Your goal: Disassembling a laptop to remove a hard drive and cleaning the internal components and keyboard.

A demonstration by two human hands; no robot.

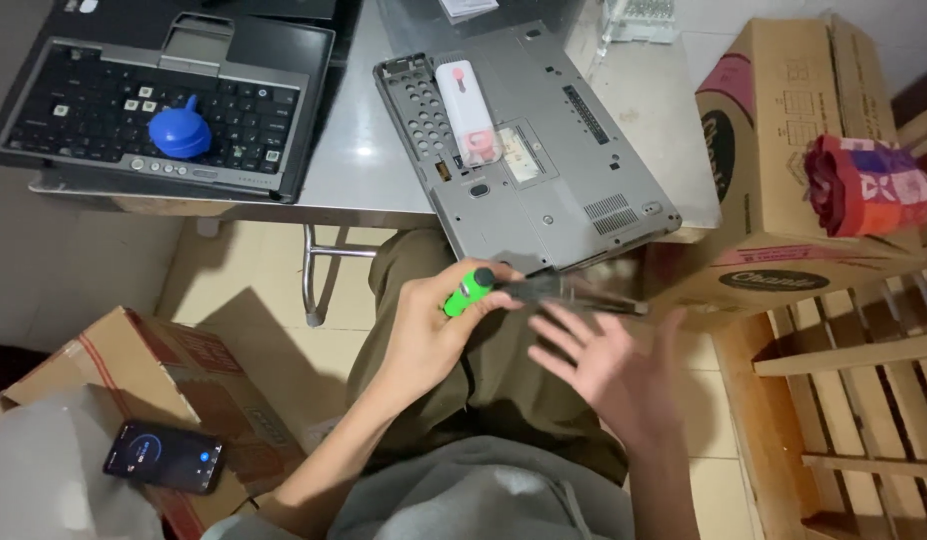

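Nearby, tan cardboard box (784, 150), dark oval label (719, 150), right of upturned laptop (529, 150)

One head-worn camera looks steeply down, close over the lap and table edge (384, 212).

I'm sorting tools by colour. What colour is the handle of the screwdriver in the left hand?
Bright green with a black end cap, seen in the head view: screwdriver in the left hand.
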